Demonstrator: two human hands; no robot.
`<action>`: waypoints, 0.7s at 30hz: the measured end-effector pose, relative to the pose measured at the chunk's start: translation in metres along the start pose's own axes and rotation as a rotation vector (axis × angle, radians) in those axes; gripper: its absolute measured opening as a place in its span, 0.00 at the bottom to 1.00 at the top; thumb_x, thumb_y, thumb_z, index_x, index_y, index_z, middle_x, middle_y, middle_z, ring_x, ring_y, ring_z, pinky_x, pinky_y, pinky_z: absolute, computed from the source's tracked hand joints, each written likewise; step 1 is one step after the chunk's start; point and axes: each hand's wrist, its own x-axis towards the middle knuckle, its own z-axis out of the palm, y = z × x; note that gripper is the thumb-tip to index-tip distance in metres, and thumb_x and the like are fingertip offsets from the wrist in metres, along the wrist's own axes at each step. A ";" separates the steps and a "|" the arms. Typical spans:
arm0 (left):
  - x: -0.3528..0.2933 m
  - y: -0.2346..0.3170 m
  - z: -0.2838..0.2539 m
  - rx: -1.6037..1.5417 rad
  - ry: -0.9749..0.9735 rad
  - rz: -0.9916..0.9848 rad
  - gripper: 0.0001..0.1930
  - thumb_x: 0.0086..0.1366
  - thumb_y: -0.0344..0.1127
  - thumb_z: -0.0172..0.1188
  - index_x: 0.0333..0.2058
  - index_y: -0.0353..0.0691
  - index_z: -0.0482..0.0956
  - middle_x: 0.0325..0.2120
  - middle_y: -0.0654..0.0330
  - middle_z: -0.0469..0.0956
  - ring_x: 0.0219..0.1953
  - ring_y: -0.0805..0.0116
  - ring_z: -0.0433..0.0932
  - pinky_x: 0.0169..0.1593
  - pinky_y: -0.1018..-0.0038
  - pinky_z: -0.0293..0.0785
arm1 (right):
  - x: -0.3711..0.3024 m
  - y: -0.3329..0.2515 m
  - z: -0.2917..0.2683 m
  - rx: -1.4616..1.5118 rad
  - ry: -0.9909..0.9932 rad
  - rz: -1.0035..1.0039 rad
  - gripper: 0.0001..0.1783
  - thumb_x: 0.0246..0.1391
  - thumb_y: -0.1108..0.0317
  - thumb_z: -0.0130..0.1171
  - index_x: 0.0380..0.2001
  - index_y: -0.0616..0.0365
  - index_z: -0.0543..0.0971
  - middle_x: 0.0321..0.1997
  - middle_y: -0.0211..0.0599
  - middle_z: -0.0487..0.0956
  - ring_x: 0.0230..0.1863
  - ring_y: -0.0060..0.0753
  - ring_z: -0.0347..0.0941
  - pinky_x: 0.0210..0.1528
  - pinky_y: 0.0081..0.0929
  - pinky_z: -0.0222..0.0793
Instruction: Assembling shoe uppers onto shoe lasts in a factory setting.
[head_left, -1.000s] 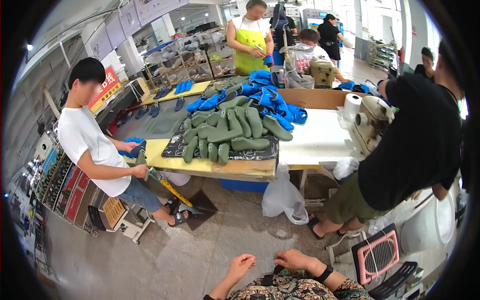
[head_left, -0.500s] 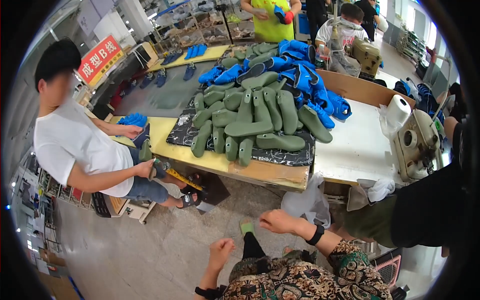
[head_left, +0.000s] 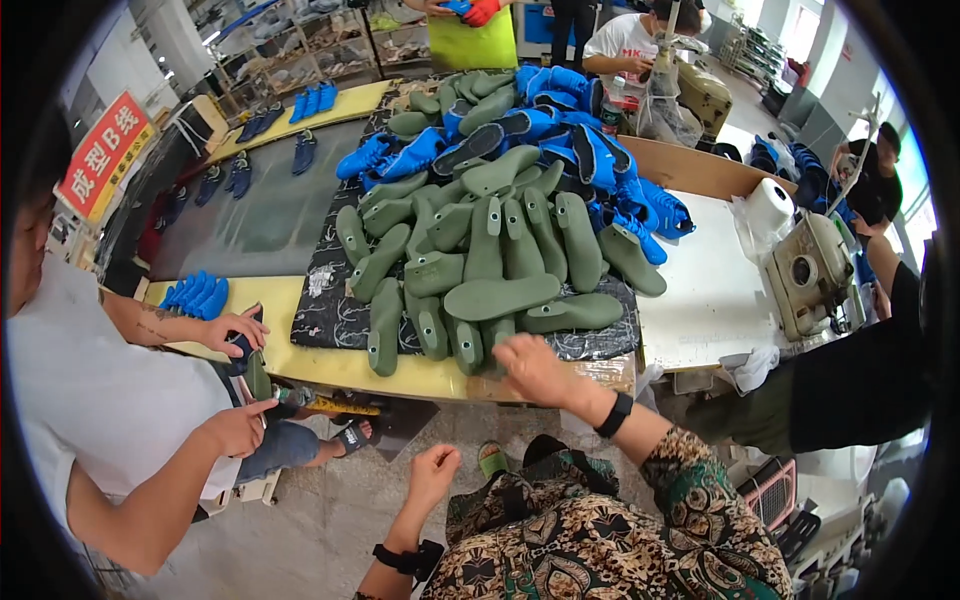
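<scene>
Since the frame half a second earlier, the right hand (head_left: 530, 365) has advanced from over the floor to the near edge of a pile of green shoe lasts (head_left: 485, 245), while the left hand (head_left: 432, 475) remains short of the bench (head_left: 285, 350). Clock positions are read from the middle of the pile unless noted. The right hand, at 5 to 6 o'clock, is slightly blurred, its fingers bent; whether it touches or grips a last cannot be told. One crosswise last (head_left: 500, 297) lies at 11 o'clock from this hand, just beyond it. The left hand, between 6 and 7 o'clock, is curled into a loose fist with nothing visible in it. A black wristband (head_left: 615, 415) encircles the right wrist. The lasts rest on a black patterned sheet (head_left: 600, 342) spread over the bench. Blue shoes (head_left: 610, 170) are heaped against the lasts from 11 round to 2 o'clock. At 3 o'clock, a white roll (head_left: 768, 205) stands near a beige machine (head_left: 815, 275). At 8 o'clock, a co-worker in a white T-shirt (head_left: 110, 380) holds a dark shoe and a green last (head_left: 258, 378); more blue shoes (head_left: 195, 295) stand in a row nearby.
</scene>
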 end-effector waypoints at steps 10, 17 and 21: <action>0.056 0.024 0.015 -0.141 0.034 0.045 0.09 0.63 0.32 0.55 0.33 0.30 0.76 0.25 0.62 0.77 0.29 0.77 0.76 0.35 0.80 0.73 | 0.078 0.096 0.019 -0.286 -0.259 0.048 0.36 0.34 0.67 0.63 0.50 0.64 0.64 0.39 0.44 0.72 0.42 0.44 0.70 0.44 0.36 0.63; 0.072 0.066 0.031 -0.148 0.081 0.075 0.12 0.62 0.32 0.56 0.41 0.30 0.74 0.32 0.60 0.77 0.35 0.77 0.75 0.39 0.80 0.70 | 0.102 0.094 -0.058 0.574 -0.166 0.298 0.35 0.34 0.67 0.62 0.50 0.64 0.62 0.43 0.56 0.74 0.45 0.56 0.71 0.45 0.39 0.68; 0.095 0.116 0.055 -0.415 0.018 0.264 0.24 0.59 0.35 0.60 0.52 0.33 0.65 0.42 0.57 0.72 0.41 0.74 0.72 0.45 0.77 0.69 | 0.097 0.078 -0.085 1.225 -0.089 0.329 0.34 0.41 0.65 0.61 0.52 0.65 0.63 0.44 0.45 0.74 0.45 0.39 0.71 0.47 0.30 0.67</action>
